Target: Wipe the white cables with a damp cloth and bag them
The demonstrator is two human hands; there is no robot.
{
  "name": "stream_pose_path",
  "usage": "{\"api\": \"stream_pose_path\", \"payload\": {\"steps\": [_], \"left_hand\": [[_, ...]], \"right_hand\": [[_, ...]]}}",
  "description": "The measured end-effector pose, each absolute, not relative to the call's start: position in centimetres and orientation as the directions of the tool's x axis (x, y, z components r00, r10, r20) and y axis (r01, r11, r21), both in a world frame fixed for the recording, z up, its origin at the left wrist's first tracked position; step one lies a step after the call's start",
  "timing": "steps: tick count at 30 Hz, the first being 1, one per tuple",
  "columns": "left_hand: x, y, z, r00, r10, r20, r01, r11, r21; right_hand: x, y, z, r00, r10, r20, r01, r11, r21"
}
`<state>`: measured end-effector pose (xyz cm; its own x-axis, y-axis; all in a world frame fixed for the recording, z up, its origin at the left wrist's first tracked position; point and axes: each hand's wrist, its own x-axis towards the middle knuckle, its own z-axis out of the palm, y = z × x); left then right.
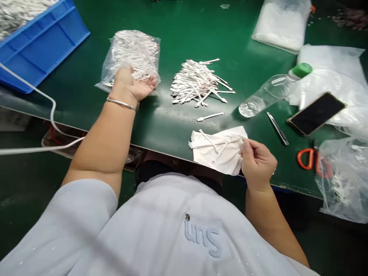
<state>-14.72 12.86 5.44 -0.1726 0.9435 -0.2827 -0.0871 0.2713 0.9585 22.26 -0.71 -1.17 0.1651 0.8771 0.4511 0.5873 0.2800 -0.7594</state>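
My left hand (136,85) lies at the near side of a clear plastic bag (135,48) packed with thin white stick-like pieces. Its palm faces up with the fingers apart, and I see nothing gripped in it. My right hand (257,163) is closed, pinching the right edge of a folded white cloth (201,152) at the table's front edge. Two or so white pieces (209,141) rest on that cloth. Between the bag and the bottle is a loose pile of the same pieces (197,82), each with a thicker end. One single piece (210,116) lies nearer to me.
A blue crate (46,50) of similar pieces stands at left, near a white cable (53,107). On the right are a green-capped bottle (267,94), a knife-like tool (277,128), a phone (316,114), orange-handled scissors (306,159) and plastic bags (345,180).
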Motion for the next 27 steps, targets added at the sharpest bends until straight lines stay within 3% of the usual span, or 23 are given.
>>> {"api": "stream_pose_path", "payload": {"steps": [2,4,8,10,11,12,14,16,18,22,25,27], "left_hand": [[-14.9,12.4,5.6,-0.049,0.939,-0.34,-0.08,0.335,0.939],[-15.1,11.6,5.9,-0.017,0.94,-0.342,0.04,0.342,0.939],[-14.1,9.4,6.9,-0.222,0.893,-0.391,0.305,0.444,0.843],[-12.3,7.8,7.3,-0.399,0.89,-0.223,0.544,0.425,0.724],[-11.0,6.9,7.3,-0.373,0.915,-0.156,0.592,0.364,0.719],[-9.4,6.0,7.1,-0.332,0.939,-0.092,0.633,0.294,0.716],[-6.1,4.1,6.3,0.047,0.994,0.1,0.747,-0.101,0.657],[-2.8,2.6,5.0,0.44,0.886,0.148,0.702,-0.442,0.558],[0.0,1.5,3.6,0.644,0.751,0.144,0.653,-0.638,0.409],[3.2,0.7,1.9,0.742,0.656,0.141,0.63,-0.753,0.189],[4.2,0.7,1.6,0.742,0.661,0.112,0.65,-0.75,0.122],[4.4,0.8,1.7,0.728,0.681,0.085,0.673,-0.733,0.102]], "right_hand": [[23.2,-0.7,-0.5,0.19,0.865,0.464,0.65,0.244,-0.72],[24.4,-0.3,0.2,0.198,0.861,0.469,0.734,0.187,-0.653],[26.5,0.8,1.3,0.18,0.867,0.464,0.82,0.128,-0.557],[26.8,1.0,1.7,0.149,0.879,0.454,0.826,0.142,-0.546],[26.7,0.9,2.0,0.123,0.885,0.449,0.831,0.156,-0.534],[26.6,0.7,2.2,0.093,0.892,0.442,0.837,0.17,-0.52],[26.3,0.3,2.7,0.056,0.911,0.408,0.845,0.175,-0.506],[26.2,-0.2,3.3,0.052,0.929,0.366,0.854,0.149,-0.499],[26.2,-0.4,3.6,0.033,0.93,0.367,0.874,0.151,-0.462],[25.5,-0.1,2.7,-0.096,0.919,0.382,0.915,0.232,-0.329],[24.8,0.6,0.9,-0.107,0.946,0.306,0.945,0.193,-0.266],[24.7,1.0,-0.3,-0.073,0.944,0.322,0.935,0.177,-0.306]]}}
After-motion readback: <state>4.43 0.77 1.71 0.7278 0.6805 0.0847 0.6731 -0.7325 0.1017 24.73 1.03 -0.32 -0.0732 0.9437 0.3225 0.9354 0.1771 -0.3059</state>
